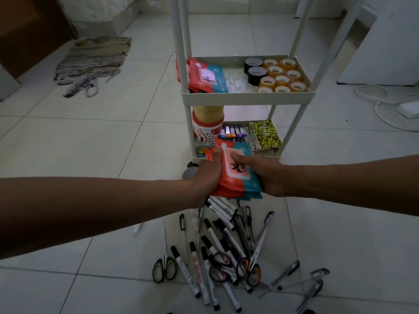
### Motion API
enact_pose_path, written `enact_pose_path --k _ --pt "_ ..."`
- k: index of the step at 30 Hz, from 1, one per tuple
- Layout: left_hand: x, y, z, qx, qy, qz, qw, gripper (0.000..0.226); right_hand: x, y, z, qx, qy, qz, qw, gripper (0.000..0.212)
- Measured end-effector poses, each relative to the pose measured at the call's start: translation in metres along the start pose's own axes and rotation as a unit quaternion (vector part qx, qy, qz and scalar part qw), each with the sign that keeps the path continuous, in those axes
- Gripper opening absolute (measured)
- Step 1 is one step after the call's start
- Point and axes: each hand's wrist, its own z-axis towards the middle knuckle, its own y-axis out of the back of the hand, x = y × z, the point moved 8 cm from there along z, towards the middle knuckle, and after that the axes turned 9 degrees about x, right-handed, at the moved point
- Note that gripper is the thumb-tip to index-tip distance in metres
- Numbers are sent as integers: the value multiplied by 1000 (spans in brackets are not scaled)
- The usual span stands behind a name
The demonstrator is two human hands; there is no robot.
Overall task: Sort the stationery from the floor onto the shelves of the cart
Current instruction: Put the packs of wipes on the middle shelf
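Both hands are out in front of the cart (247,96), sharing one stack of wipe packs (238,175). The left hand (207,175) has its grip clamped on the stack's left edge, thumb on top; the right hand (267,175) has its grip clamped on the right side, thumb pressed onto the pink lid of the top pack. The stack hangs above the floor, just in front of the cart's bottom shelf (267,152). On the shelf above, more wipe packs (208,75) lean at the left, with black tape rolls (256,72) and clear tape rolls (283,75) at the right. The bottom shelf carries a tub with brown tape on top (207,125), a row of markers (233,133) and notebooks (265,137). Down on the tiles, a heap of pens and markers (222,241) lies with green scissors (164,266) at its left and orange scissors (247,266) tangled in it.
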Motion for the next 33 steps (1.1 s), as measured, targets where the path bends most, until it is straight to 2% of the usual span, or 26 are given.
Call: enact_pose_path --k 4,6,11,16,23,25,29,33 --pt "-7 -16 -1 14 23 -48 998 44 3 2 0 -18 23 -27 999 49" --pt "-13 -20 -2 9 14 -35 999 41 6 0 -1 -18 28 -40 999 46" --pt "-32 -22 -8 33 -40 32 998 49 29 -2 -15 -7 86 -56 995 43" --pt "-69 -5 -29 -32 -141 102 984 58 63 -14 -31 5 143 -116 983 42" --pt "-143 8 -43 -87 -231 89 965 57 137 -35 -49 -37 249 -138 958 26" --pt "-167 11 -44 -95 -233 98 963 54 159 -39 -52 -51 268 -137 952 29" --pt "-221 9 -35 -53 -195 151 968 37 204 -35 -47 -71 265 -112 955 37" --pt "-254 13 -19 -66 -136 121 981 51 238 -32 -29 -102 232 -97 963 45"
